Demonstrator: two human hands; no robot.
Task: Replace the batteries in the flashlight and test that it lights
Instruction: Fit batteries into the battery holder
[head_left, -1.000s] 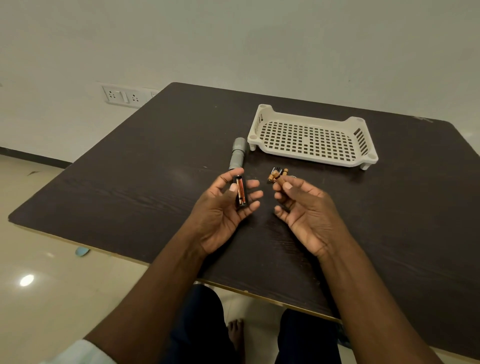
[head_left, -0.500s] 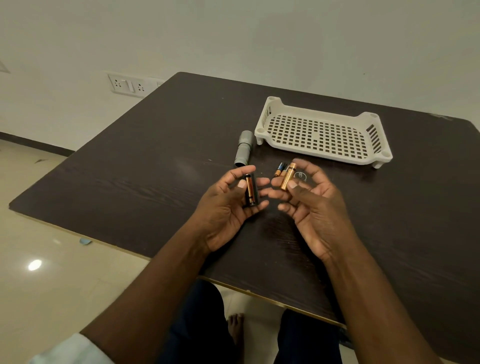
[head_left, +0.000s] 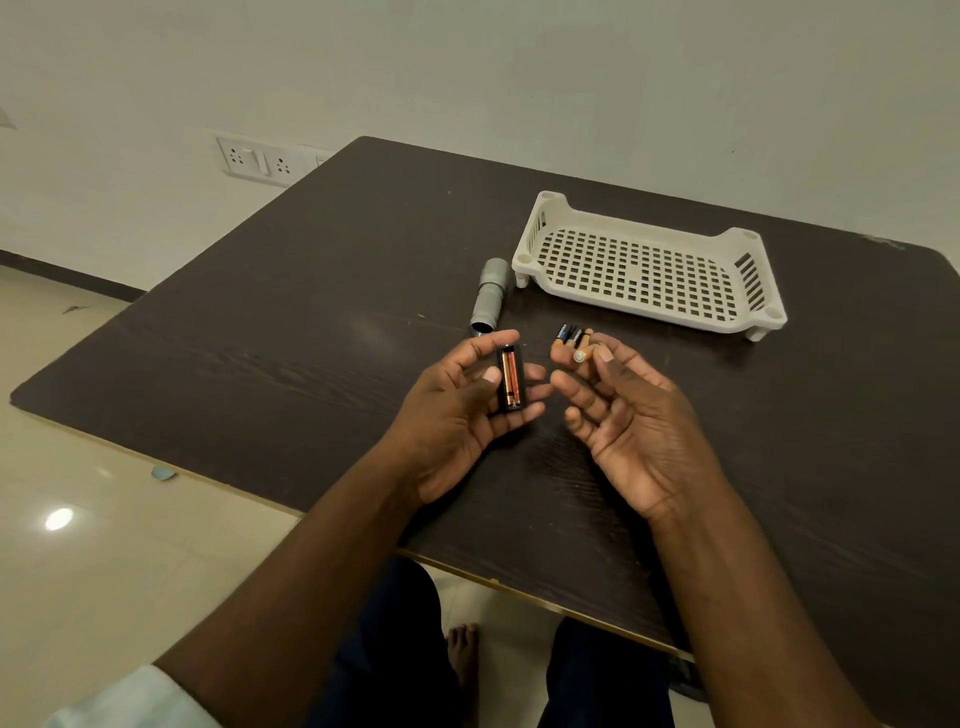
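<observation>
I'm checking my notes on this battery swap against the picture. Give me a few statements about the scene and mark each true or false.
1. The left hand holds a black battery holder with a battery in it. True.
2. The right hand is empty. False: it pinches a battery between thumb and fingers.
3. The flashlight body lies inside the white tray. False: it lies on the table, beside the tray's left end.
4. Loose batteries lie on the table beyond the right hand. True.
</observation>
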